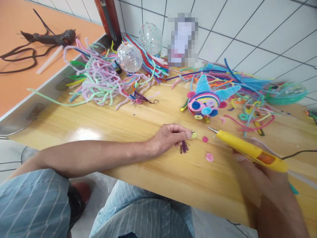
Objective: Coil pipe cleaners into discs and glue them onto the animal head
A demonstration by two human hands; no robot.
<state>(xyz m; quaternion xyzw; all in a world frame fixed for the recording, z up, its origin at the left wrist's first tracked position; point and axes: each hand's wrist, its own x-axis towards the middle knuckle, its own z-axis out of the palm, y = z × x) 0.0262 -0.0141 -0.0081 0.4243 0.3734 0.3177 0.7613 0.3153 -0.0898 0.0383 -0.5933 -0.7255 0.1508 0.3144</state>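
My left hand [170,137] is closed in a pinch above the wooden table. A dark purple tassel [184,147] hangs out below its fingers, and a small yellow disc [194,135] shows at the fingertips. Whether the disc is held or lies on the table, I cannot tell. My right hand [260,175], blurred, grips a yellow hot glue gun [250,150] whose metal nozzle points left toward the discs. Between the hands lie a red-pink disc [205,139] and a paler pink disc [209,157]. Behind them sits a colourful pipe-cleaner figure [204,102] with two blue horns.
Tangled pipe cleaners [101,79] and two clear confetti balls [130,57] stand at the back left. A blurred-out upright panel [182,41] leans on the tiled wall. A black glue gun [54,38] rests on the orange surface. Pipe-cleaner scraps [257,115] lie at the right.
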